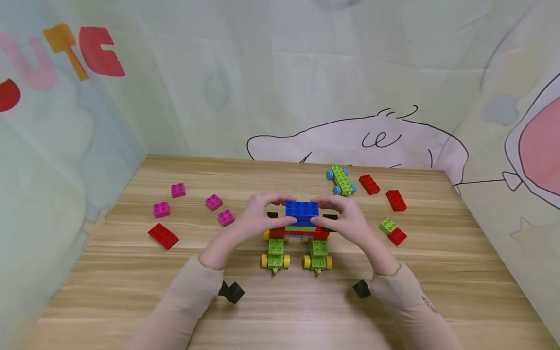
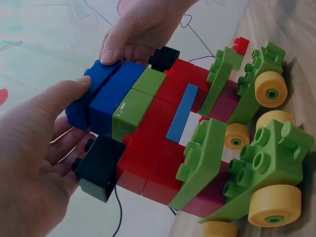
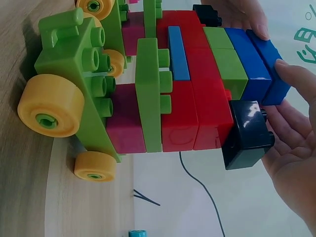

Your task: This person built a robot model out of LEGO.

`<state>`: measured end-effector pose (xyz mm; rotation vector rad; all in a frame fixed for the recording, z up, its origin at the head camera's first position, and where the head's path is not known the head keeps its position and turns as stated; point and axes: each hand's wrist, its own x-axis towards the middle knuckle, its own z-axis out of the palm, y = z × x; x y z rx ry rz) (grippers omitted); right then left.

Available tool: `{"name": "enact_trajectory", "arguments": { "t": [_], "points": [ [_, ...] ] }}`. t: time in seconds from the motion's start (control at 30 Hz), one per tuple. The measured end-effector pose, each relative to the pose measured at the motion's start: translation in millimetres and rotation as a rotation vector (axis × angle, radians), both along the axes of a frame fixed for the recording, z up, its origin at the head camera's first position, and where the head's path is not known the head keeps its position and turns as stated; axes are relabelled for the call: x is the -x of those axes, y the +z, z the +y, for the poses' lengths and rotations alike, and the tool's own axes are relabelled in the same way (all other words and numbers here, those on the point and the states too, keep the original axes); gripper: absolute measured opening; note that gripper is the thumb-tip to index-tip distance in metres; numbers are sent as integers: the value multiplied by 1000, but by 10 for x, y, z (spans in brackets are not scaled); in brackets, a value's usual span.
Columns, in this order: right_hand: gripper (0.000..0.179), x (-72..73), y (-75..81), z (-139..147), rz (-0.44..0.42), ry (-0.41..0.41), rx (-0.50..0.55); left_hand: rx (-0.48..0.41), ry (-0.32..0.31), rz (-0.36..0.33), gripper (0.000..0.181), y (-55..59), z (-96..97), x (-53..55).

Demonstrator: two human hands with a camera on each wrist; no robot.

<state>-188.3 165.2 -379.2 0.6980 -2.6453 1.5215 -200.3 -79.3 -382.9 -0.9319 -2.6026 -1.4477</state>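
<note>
A blue brick [image 1: 302, 208] tops a built figure of toy building bricks, and both hands hold it at its ends. My left hand [image 1: 257, 215] pinches its left end, thumb [image 2: 74, 94] in front and fingers behind. My right hand [image 1: 350, 221] grips the right end the same way. Under it lies a second blue brick [image 2: 112, 98]; a thin slanting gap shows between them in the left wrist view. Below come green bricks [image 3: 227, 61] and red bricks [image 3: 210, 94]. Black bricks [image 2: 101, 165] jut from both sides. Two green wheeled bases [image 1: 275, 261] with yellow wheels carry it.
Several pink bricks [image 1: 161, 209] and a red brick [image 1: 164, 236] lie to the left. At the back right are a green base with blue wheels [image 1: 341, 180] and red bricks [image 1: 369, 184]. A green brick [image 1: 387, 225] touches a red one [image 1: 397, 236]. Printed cloth [image 1: 210, 107] hangs behind the table.
</note>
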Motion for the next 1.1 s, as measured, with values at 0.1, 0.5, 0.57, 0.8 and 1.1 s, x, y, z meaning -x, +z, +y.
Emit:
{"name": "enact_trajectory", "arguments": {
  "t": [0.1,0.5,0.57,0.8,1.1],
  "points": [
    [38,5,-3,2,7,7,9,-6,0,13,40,-2,2,-1],
    [38,31,-23,20,-5,15,-6,-17,5,-1,38,-20,0,-2],
    [39,33,-11,20,-13,17,-16,-15,6,-4,38,-12,-2,-8],
    [40,31,38,23,-33,31,-46,0,13,-34,38,-6,-9,-11],
    [39,22,52,24,-35,32,-62,-25,-9,-20,37,-26,-4,4]
  ]
}}
